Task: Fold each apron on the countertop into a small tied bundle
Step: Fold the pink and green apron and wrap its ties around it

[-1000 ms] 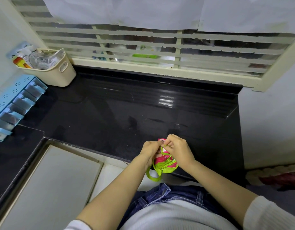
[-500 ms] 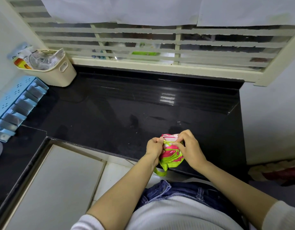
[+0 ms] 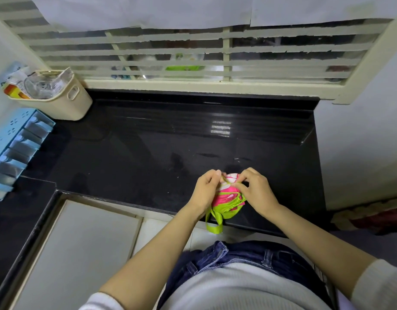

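Apron: a pink, white and lime-green apron (image 3: 226, 199) is seen rolled into a small bundle. It is held between both hands over the near edge of the black countertop (image 3: 137, 153). Whether its underside rests on the stone cannot be told.
Tie: a thin green tie (image 3: 229, 193) is drawn across the middle of the bundle. Its ends are covered by the fingers, so no knot can be made out.
Strap loop: a wider green strap loop (image 3: 213, 227) hangs from the bundle's lower left, past the counter edge.
Left hand: the left hand (image 3: 205, 191) is curled against the bundle's left side, with the fingertips bent in at its top edge, where a strand of the tie appears to be pinched. The thumb is hidden.
Right hand: the right hand (image 3: 256, 191) is curled at the bundle's upper right, with thumb and forefinger pressed together on the tie. The other fingers are folded in behind.
Basket: a cream basket (image 3: 78, 106) is set in the far left corner. Clear plastic and packets inside it are only partly made out.
Rack: a blue rack (image 3: 16, 144) is cut off by the left edge.
Window: the slatted window (image 3: 215, 72) is covered at the top by paper sheets (image 3: 137, 12). The objects behind the glass are blurred.
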`<act>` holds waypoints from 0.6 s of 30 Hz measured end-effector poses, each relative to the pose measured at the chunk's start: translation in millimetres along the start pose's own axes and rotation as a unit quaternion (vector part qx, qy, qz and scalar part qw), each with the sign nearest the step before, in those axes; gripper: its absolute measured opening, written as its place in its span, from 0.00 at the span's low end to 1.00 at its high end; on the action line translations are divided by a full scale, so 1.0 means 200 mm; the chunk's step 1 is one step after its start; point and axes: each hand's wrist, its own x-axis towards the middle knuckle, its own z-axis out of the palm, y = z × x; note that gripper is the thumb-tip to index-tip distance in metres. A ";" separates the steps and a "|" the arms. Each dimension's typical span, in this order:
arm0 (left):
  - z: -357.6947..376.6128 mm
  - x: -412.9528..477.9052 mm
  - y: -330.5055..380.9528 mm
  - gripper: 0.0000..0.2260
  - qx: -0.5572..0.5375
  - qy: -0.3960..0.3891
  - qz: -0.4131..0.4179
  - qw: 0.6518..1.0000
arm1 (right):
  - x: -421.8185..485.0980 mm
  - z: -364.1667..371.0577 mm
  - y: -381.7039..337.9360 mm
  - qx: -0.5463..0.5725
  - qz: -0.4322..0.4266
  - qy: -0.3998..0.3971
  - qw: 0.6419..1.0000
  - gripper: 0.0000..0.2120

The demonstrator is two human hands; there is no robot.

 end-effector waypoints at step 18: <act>0.07 -0.05 -0.11 0.16 0.217 -0.096 0.073 0.969 | -0.09 -0.10 -0.03 -0.092 0.046 -0.033 0.994 0.08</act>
